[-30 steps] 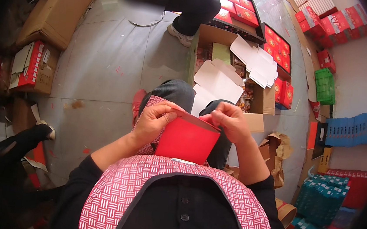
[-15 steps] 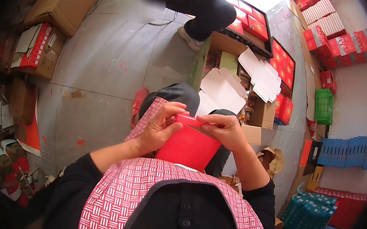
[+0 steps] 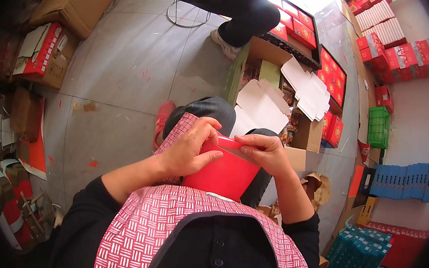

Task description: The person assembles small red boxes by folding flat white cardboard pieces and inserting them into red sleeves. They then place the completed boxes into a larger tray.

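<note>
A red cardboard box [image 3: 221,174] rests in my lap, against the patterned apron [image 3: 137,227]. Along its far top edge runs a narrow, shiny red flap. My right hand [image 3: 264,151] pinches the right end of this flap between thumb and fingers. At the left end, my left hand [image 3: 193,147] has its fingers bent over the top edge, with the thumb stretched across the front of the box. The left fingertips are partly hidden behind the box edge.
Ahead stands an open carton [image 3: 306,134] holding packed goods, with unfolded white card blanks [image 3: 260,107] lying on it. Beyond are trays of red boxes [image 3: 302,32] and a co-worker's leg [image 3: 250,14]. A green crate [image 3: 378,127] and blue boxes [image 3: 403,180] are on the right.
My left hand has shifted slightly, its thumb moving off the flap edge to lie across the box front. My right hand keeps its pinch. The co-worker's upper leg shows more at the top.
</note>
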Motion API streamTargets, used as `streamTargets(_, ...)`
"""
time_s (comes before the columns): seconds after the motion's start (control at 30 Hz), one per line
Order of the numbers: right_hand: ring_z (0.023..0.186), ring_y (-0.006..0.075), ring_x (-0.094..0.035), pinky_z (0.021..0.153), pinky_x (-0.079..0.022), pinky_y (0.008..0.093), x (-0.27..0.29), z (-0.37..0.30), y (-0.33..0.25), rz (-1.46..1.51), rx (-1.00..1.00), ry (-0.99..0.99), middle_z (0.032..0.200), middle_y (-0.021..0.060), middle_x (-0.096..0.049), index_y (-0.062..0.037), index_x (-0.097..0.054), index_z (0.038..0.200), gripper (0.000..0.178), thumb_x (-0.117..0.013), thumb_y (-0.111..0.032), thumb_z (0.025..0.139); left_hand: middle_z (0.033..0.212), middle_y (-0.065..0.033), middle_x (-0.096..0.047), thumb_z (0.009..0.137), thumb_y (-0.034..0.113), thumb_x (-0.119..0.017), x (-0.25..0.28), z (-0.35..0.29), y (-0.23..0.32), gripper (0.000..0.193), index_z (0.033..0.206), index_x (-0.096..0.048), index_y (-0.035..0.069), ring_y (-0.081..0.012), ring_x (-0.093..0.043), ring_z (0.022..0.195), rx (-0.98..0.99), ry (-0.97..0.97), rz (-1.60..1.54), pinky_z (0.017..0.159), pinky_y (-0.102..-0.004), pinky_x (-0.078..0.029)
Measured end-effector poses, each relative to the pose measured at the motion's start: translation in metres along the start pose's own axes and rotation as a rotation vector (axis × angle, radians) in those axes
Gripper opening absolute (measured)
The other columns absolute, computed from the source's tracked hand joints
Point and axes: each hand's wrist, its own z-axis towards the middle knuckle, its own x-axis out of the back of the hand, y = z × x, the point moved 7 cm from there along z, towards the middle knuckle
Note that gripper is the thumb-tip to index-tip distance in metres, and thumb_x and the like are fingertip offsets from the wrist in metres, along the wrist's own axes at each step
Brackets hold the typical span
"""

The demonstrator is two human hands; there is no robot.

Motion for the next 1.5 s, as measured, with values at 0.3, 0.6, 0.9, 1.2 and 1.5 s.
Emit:
streamTargets(0.3,0.094,0.0142,-0.063,0.082,-0.049,0.0249,-0.009,-0.007,-0.010,-0.240,0.240,-0.010,0.103,0.0094,-0.068,0.0002,-0.068,0.105,0.020,-0.062,0.001,0.085,0.116,-0.0146,-0.054,0.081,0.005,-0.067,-0.014,0.003,-0.004,0.025,0.101,-0.053,0.001,-0.0245,-0.054,0.108,-0.046,0.084,-0.068,0.093,-0.0335,-0.042)
streamTargets(0.6,0.090,0.0164,-0.064,0.082,-0.052,0.0294,0.011,-0.047,0.044,0.549,0.039,0.420,0.101,0.0118,-0.066,0.0047,-0.063,0.103,0.016,-0.058,-0.006,0.091,0.099,-0.0128,-0.063,0.080,0.005,-0.067,-0.015,0.002,-0.017,0.021,0.099,-0.059,-0.001,-0.0267,-0.060,0.095,0.000,0.088,-0.093,0.086,-0.0330,-0.047)
streamTargets(0.9,0.082,0.0132,-0.065,0.072,-0.055,0.0261,0.003,-0.054,0.044,0.494,0.030,0.617,0.092,0.0090,-0.066,0.0014,-0.062,0.096,0.009,-0.063,-0.005,0.089,0.097,-0.0116,-0.062,0.080,0.006,-0.067,-0.019,-0.002,-0.019,0.021,0.099,-0.061,0.001,-0.0269,-0.059,0.096,0.031,0.074,-0.089,0.087,-0.0334,-0.046)
streamTargets(1.2,0.074,0.0089,-0.063,0.065,-0.052,0.0214,0.005,-0.047,0.043,0.371,-0.023,0.584,0.085,0.0062,-0.067,0.0005,-0.063,0.090,0.008,-0.066,-0.006,0.087,0.097,-0.0091,-0.062,0.075,0.010,-0.071,-0.027,0.018,0.002,0.016,0.084,-0.061,0.003,-0.0257,-0.057,0.093,-0.092,-0.097,0.232,0.083,-0.0355,-0.045)
streamTargets(1.5,0.072,0.0097,-0.063,0.064,-0.053,0.0230,0.003,-0.049,0.046,0.392,0.033,0.599,0.083,0.0071,-0.066,0.0009,-0.064,0.088,0.007,-0.066,-0.006,0.087,0.087,-0.0075,-0.064,0.071,0.008,-0.071,-0.031,0.015,-0.006,0.014,0.073,-0.058,0.004,-0.0245,-0.059,0.085,0.008,0.040,0.119,0.079,-0.0352,-0.044)
